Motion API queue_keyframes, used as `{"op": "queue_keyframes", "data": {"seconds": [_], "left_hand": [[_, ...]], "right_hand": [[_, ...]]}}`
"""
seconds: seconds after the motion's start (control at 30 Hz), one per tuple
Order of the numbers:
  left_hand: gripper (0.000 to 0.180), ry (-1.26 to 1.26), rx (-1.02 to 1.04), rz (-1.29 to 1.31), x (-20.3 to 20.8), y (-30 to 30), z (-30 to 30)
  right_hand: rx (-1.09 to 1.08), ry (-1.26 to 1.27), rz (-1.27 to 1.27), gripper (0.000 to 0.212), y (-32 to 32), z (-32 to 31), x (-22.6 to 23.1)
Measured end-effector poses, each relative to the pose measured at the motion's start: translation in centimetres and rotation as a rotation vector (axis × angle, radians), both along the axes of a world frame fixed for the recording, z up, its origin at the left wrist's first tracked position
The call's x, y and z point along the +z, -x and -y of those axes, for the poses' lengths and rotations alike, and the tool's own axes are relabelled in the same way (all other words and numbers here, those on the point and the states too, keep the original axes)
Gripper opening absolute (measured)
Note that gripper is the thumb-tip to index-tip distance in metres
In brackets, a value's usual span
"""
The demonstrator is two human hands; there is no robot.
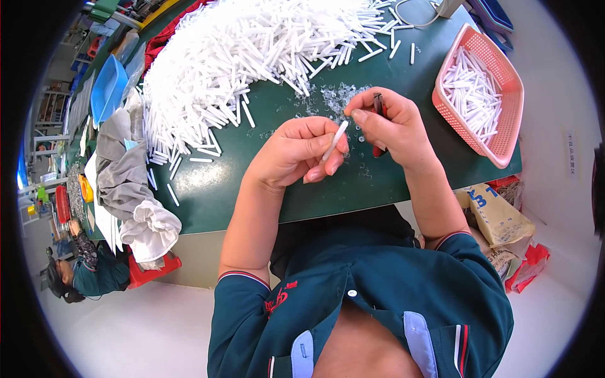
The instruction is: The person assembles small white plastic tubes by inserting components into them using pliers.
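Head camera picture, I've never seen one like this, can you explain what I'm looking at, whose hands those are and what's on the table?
This is one view from a wide fisheye camera worn on a person's head, looking down, so straight edges bend near the rim. The two bare hands are the wearer's own. The left hand pinches a thin white plastic stick. The right hand touches the stick's top end and holds a small red-handled tool, mostly hidden in the grip. Beneath lies a green table with a big heap of white sticks, small clear scraps, a pink basket with more sticks, and grey cloth at the left. Another person sits lower left.
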State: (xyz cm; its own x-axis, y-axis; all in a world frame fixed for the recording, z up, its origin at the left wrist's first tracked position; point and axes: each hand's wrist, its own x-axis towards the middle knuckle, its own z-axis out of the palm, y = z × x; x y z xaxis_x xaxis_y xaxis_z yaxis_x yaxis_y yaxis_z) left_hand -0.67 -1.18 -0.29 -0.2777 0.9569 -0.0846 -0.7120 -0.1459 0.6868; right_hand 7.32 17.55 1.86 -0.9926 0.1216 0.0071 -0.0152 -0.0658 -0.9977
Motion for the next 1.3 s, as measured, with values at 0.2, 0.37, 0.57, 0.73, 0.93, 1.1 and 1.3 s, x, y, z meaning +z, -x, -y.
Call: {"op": "queue_keyframes", "data": {"seconds": [0.2,0.37,0.57,0.73,0.93,1.1,1.3], "left_hand": [[0.017,0.034,0.064,-0.006,0.1,0.0,0.1],[0.016,0.044,0.128,-0.034,0.2,0.1,0.2],[0.018,0.051,0.187,-0.057,0.3,0.1,0.0],[0.015,0.124,0.216,-0.090,0.4,0.1,-0.1],[0.013,0.201,0.300,-0.150,0.5,-0.3,-0.3],[0.013,0.214,0.336,-0.185,0.5,-0.2,-0.5],[0.012,0.231,0.361,-0.198,0.7,-0.4,-0.6]], "right_hand": [[-0.035,0.184,0.059,0.008,-0.1,-0.7,0.1],[-0.124,-0.033,0.078,0.010,0.2,-0.3,0.0],[-0.098,-0.028,0.068,0.013,0.3,-0.4,-0.2],[0.037,0.170,0.190,0.014,0.1,-0.1,-0.2],[0.082,0.133,0.156,0.016,0.2,0.0,-0.5],[-0.106,-0.545,-0.183,0.016,0.1,0.7,-0.5],[-0.105,-0.823,-0.376,0.015,0.4,1.0,-1.0]]}}
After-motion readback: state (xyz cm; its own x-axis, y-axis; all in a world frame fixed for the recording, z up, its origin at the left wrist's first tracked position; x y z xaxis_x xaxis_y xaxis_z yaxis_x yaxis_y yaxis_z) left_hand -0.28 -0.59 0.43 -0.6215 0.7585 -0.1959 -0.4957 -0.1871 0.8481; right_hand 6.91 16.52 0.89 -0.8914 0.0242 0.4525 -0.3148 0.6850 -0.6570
